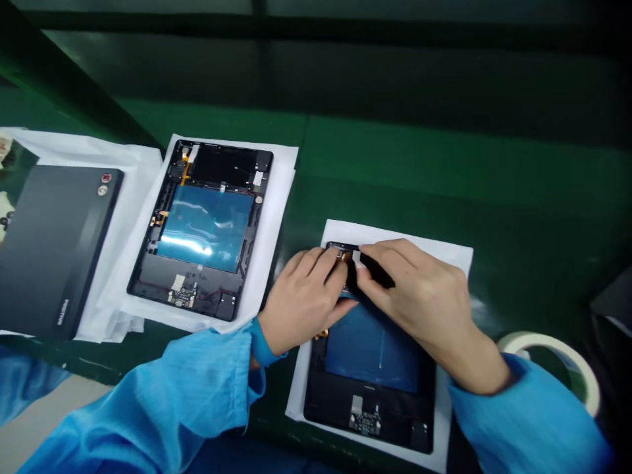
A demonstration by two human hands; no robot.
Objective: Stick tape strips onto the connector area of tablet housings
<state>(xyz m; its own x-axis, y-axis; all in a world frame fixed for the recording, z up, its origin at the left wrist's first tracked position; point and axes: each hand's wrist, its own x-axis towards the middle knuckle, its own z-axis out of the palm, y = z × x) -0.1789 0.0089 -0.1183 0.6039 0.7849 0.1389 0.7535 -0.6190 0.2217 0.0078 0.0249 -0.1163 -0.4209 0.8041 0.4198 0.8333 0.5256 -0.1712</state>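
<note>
In front of me an opened tablet [375, 342] lies on white sheets [444, 421], its blue battery area and a small circuit board [364, 421] showing. My left hand [306, 296] rests over its upper left edge, fingers bent down onto the parts there, the fingertips partly hidden. My right hand [419, 289] pinches a small white strip [357, 259] between thumb and index finger at the tablet's top. Both hands nearly meet there, covering much of the upper section.
Left of my hands, a second opened tablet [207, 227] lies on white sheets. Further left is a closed dark tablet [54, 243] with two round stickers. A roll of cream tape [587, 378] sits by my right sleeve. The table surface [494, 178] is green.
</note>
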